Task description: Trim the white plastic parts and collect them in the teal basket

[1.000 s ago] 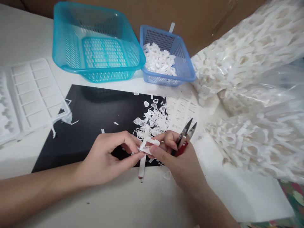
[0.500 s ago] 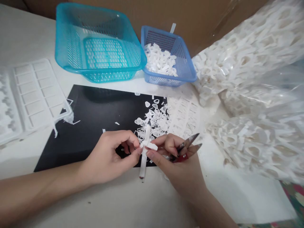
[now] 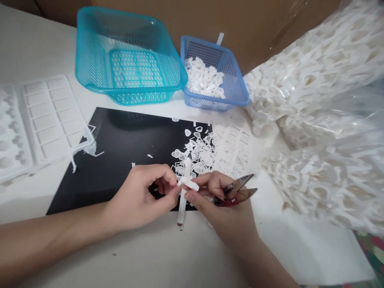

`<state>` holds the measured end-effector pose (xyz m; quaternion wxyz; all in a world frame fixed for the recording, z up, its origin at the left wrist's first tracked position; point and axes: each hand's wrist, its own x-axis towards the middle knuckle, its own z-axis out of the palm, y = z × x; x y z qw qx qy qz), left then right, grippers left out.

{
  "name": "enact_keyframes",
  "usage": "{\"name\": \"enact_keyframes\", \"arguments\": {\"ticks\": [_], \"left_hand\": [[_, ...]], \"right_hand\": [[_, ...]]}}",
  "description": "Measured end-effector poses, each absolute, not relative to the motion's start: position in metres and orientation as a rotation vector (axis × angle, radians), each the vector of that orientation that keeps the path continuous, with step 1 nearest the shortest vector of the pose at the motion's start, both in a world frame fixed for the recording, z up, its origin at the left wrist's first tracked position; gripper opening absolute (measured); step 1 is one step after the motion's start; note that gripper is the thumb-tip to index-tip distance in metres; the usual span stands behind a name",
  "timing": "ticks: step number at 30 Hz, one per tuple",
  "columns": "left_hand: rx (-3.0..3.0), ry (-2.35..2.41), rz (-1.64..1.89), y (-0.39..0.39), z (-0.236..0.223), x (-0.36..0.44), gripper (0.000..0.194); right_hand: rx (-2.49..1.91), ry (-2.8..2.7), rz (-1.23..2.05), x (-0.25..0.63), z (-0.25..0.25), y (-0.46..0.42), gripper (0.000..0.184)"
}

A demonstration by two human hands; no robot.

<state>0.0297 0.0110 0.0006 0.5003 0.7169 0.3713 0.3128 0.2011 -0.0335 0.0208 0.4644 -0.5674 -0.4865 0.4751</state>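
Observation:
Between my two hands is a small white plastic piece point(image 3: 190, 184). Thumb and forefinger of my left hand point(image 3: 150, 190) pinch its left end. My right hand point(image 3: 216, 200) grips its right side with thumb and fingertips. A pair of scissors point(image 3: 240, 190) with a red and dark part also sits in my right hand, its blades apart and pointing right. Under the piece lies a slim white stick-like tool point(image 3: 182, 212) with a dark tip, partly hidden by my fingers. White plastic scraps point(image 3: 199, 154) are heaped just beyond my hands on a black mat point(image 3: 120, 136).
A turquoise basket point(image 3: 132, 90) and a blue basket point(image 3: 216, 100) holding white pieces stand at the back. White moulded frames point(image 3: 57, 116) lie at the left, another lattice frame point(image 3: 232, 150) beside the scraps. Clear bags of white parts point(image 3: 309, 88) fill the right.
The view has shifted slightly, so the baskets and mat sit a little further right. Both hands keep their hold on the white piece; the scissors' blades have tilted a little.

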Motion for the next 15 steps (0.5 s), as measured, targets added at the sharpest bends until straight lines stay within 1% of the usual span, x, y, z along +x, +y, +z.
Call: {"name": "enact_keyframes", "arguments": {"ticks": [6,15], "left_hand": [[1.746,0.889,0.705,0.0115,0.0002,0.0296,0.018],[1.692,0.898,0.675,0.0142,0.0008,0.0296,0.02]], "right_hand": [[-1.416,-1.355,1.129,0.202,0.0203,-0.0359,0.05],[-1.377,-1.157,1.15,0.1981,0.0162,-0.0352,0.053]]}}
